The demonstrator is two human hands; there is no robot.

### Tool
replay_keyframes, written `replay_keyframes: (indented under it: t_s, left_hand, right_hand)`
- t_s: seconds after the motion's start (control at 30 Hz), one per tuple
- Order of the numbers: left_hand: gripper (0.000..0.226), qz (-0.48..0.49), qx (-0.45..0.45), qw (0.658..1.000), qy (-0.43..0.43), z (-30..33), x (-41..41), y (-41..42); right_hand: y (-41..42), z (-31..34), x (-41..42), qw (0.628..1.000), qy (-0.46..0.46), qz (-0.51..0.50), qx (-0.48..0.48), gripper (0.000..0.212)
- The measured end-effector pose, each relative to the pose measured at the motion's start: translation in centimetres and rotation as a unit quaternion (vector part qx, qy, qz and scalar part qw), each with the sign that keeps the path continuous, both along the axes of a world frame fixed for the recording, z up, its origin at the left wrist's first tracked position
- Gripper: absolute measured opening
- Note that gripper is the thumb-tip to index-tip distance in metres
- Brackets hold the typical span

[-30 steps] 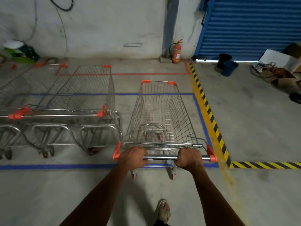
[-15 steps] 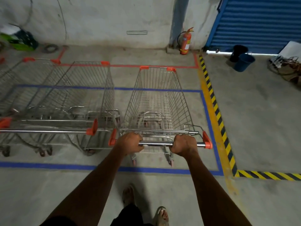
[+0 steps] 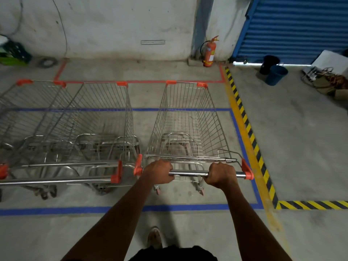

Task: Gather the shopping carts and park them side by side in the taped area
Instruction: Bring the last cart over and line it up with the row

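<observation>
A steel wire shopping cart (image 3: 188, 125) with orange corner caps stands in front of me, inside the rectangle of blue floor tape (image 3: 207, 207). My left hand (image 3: 158, 171) and my right hand (image 3: 220, 175) both grip its chrome handle bar (image 3: 190, 173). To its left, parked carts (image 3: 90, 129) stand side by side inside the same blue rectangle, the nearest almost touching my cart at the handle ends. Their left part runs off the frame.
Yellow-black hazard tape (image 3: 250, 136) runs along the right of the blue area. Red tape (image 3: 143, 81) marks the floor beyond. A fire extinguisher (image 3: 210, 52) stands by the wall pillar. Two buckets (image 3: 275, 74) and clutter (image 3: 327, 80) lie before a blue roller shutter (image 3: 297, 25).
The cart has rolled forward into the blue rectangle, and its handle has drawn level with the parked carts' handles. Both hands stayed on the bar.
</observation>
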State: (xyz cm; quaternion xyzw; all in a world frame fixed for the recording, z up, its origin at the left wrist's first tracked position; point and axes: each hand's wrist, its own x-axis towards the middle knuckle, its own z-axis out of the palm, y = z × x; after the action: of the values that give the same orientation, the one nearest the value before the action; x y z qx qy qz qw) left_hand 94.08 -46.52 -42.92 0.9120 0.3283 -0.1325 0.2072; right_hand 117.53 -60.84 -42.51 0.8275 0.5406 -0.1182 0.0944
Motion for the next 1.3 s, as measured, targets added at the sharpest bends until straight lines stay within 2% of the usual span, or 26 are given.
replay_keyframes:
  t_s: [0.27, 0.63, 1.3]
  left_hand:
    - [0.027, 0.000, 0.011, 1.000, 0.004, -0.1, -1.2, -0.7]
    - [0.031, 0.008, 0.042, 0.999, 0.009, 0.3, -2.4, -2.4]
    - [0.021, 0.022, 0.029, 0.999, 0.012, -0.4, -4.2, -1.8]
  right_hand:
    - [-0.9, 0.2, -1.1, 1.000, 0.010, 0.020, 0.018, 0.039]
    - [-1.9, 0.3, -1.6, 0.999, 0.010, 0.044, 0.020, 0.051]
    - [-1.7, -0.4, -3.3, 0.998, 0.022, 0.050, 0.013, 0.040]
